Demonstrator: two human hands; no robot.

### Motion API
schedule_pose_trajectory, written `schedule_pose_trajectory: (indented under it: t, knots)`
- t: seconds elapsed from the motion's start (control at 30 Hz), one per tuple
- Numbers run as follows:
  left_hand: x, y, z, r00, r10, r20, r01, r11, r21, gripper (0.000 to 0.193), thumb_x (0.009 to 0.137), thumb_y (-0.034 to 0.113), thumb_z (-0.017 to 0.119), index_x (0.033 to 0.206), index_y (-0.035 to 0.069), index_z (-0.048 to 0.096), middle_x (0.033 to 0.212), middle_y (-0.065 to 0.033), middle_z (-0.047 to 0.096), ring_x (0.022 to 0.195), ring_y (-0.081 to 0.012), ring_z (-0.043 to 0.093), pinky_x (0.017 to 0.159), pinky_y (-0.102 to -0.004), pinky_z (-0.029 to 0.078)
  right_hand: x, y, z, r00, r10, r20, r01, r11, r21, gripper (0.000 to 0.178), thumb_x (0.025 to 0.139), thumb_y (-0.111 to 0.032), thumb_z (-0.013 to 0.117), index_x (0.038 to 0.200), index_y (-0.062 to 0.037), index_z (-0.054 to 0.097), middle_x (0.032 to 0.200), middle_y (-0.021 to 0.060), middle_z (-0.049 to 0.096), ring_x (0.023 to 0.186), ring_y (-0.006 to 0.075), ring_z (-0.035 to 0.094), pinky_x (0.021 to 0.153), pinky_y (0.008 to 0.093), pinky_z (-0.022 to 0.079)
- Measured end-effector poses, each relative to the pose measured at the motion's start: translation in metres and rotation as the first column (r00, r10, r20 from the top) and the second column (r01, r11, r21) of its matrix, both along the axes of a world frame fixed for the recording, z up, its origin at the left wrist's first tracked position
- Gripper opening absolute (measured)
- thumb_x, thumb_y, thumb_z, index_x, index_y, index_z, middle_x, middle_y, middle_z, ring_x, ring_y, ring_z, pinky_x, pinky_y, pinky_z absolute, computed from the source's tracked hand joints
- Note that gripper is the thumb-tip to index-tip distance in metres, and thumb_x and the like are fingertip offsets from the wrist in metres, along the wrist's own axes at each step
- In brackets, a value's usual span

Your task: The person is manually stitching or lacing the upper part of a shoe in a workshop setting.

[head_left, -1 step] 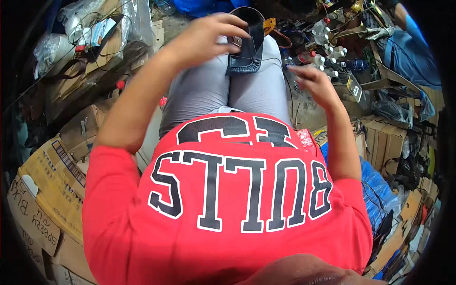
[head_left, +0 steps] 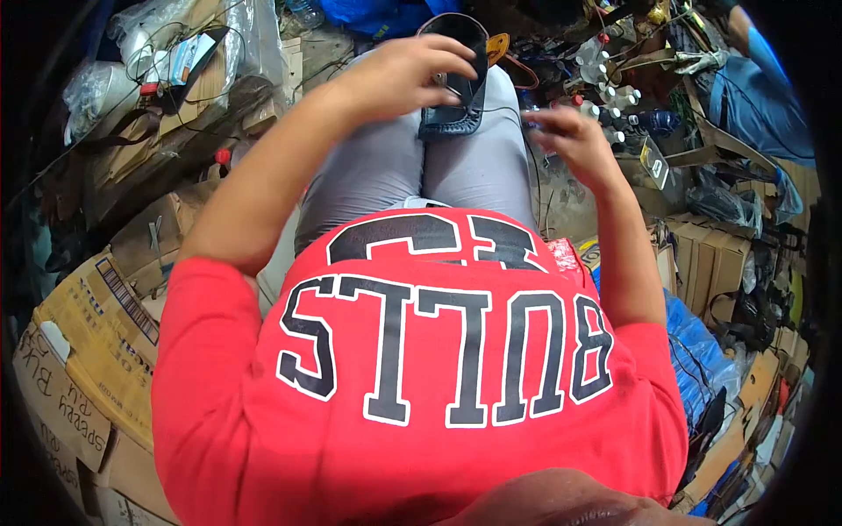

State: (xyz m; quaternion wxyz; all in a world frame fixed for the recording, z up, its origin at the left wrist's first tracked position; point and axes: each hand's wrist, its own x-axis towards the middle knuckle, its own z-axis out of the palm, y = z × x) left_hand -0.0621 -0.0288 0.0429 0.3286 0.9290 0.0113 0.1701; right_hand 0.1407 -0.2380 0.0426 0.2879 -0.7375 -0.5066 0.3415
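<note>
A black leather shoe upper [head_left: 453, 125], with a gathered, stitched edge, lies across my knees on grey trousers [head_left: 474, 167]. My left hand [head_left: 412, 77] hovers over its left side, fingers spread and slightly bent, hiding part of it. I cannot tell whether the fingertips touch the leather. Off to the right, beside my right knee, my right hand [head_left: 574, 145] is raised with fingers curled together. A thin dark line, apparently thread, runs from the upper toward those fingers. What they hold is blurred and too small to name.
Several capped bottles [head_left: 589, 74] stand beyond my right hand. Clear plastic bags [head_left: 254, 44] and scraps lie at far left. Flattened cardboard [head_left: 105, 307] is near left, cardboard boxes [head_left: 710, 254] at right. A person's blue-clothed leg [head_left: 759, 110] shows at the far right.
My left hand has shifted right, farther over the shoe upper. My right hand has moved slightly left and up, its fingers drawn closer together. The upper stays on my knees.
</note>
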Motion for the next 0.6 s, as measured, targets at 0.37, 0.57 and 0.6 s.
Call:
schedule_pose_trajectory:
  t: [0.37,0.57,0.6]
  knots:
    - [0.047,0.013,-0.031,0.911,-0.243,-0.334,0.109,0.922,-0.372,0.023,0.074,0.018,0.073,0.091,0.003,0.067,0.089,-0.0061,0.058,0.090,-0.0191,0.057,0.081,-0.0296,0.044,0.003,0.031,0.005,0.986,0.152,0.065,-0.149,0.987,-0.054,0.046,0.082,0.005,0.046,0.125,-0.0076,0.054,0.097,0.0061,0.050,0.092,0.0135,0.048,0.084,0.0239,0.039]
    - [0.047,0.015,-0.041,0.900,-0.290,-0.325,0.097,0.861,-0.499,0.023,0.075,0.016,0.071,0.094,0.002,0.068,0.086,-0.0043,0.059,0.090,-0.0168,0.055,0.083,-0.0283,0.042,-0.012,0.031,0.009,0.997,0.059,0.058,-0.063,0.994,0.085,0.036,0.081,0.001,0.060,0.114,-0.0112,0.064,0.089,0.0085,0.055,0.078,0.0167,0.058,0.072,0.0304,0.048]
    - [0.047,0.015,-0.041,0.901,-0.289,-0.325,0.096,0.861,-0.499,0.023,0.075,0.016,0.071,0.094,0.002,0.068,0.086,-0.0043,0.059,0.090,-0.0168,0.055,0.083,-0.0283,0.042,-0.010,0.031,0.003,0.989,0.040,0.144,-0.070,0.975,0.211,0.028,0.077,-0.002,0.066,0.104,-0.0098,0.068,0.084,0.0079,0.059,0.072,0.0174,0.060,0.065,0.0308,0.049]
